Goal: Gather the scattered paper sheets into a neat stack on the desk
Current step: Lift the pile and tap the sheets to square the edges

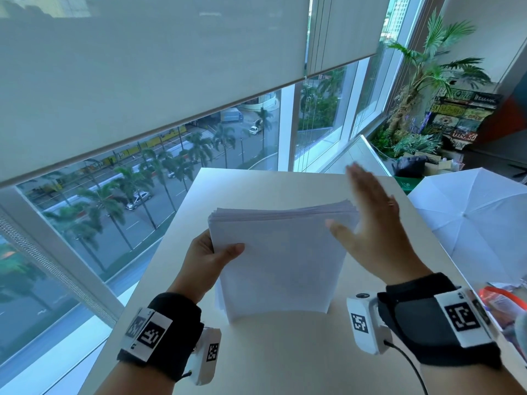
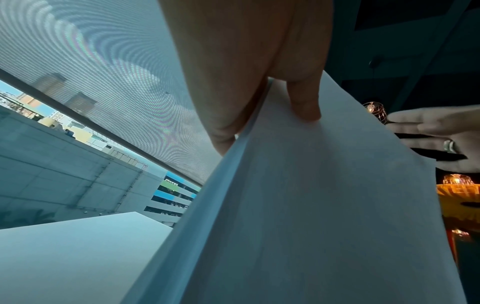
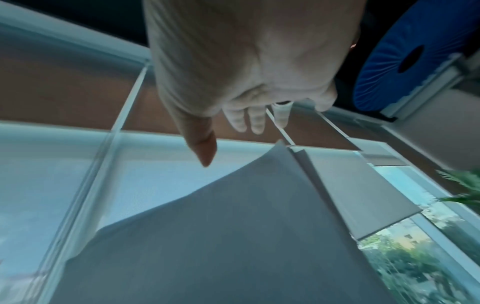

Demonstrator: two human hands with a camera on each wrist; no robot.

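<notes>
Stack of white paper sheets (image 1: 281,260) at centre of head view, held upright, lower edge resting on the pale flat counter (image 1: 285,352); top edges fanned slightly, not flush. Left hand (image 1: 209,259) gripping stack at its left edge, thumb across the near face, fingers behind; left wrist view confirms thumb (image 2: 303,102) pressed on sheet, fingers on the far side. Right hand (image 1: 376,226) open, fingers straight and together, blurred, just beside the stack's upper right corner; contact cannot be told. Ring on one finger. Black wrist straps with white marker tags on both forearms. White open umbrella (image 1: 479,223) at right of frame. Grey roller blind (image 1: 142,81) across upper left, potted palm (image 1: 436,67) upper right.
</notes>
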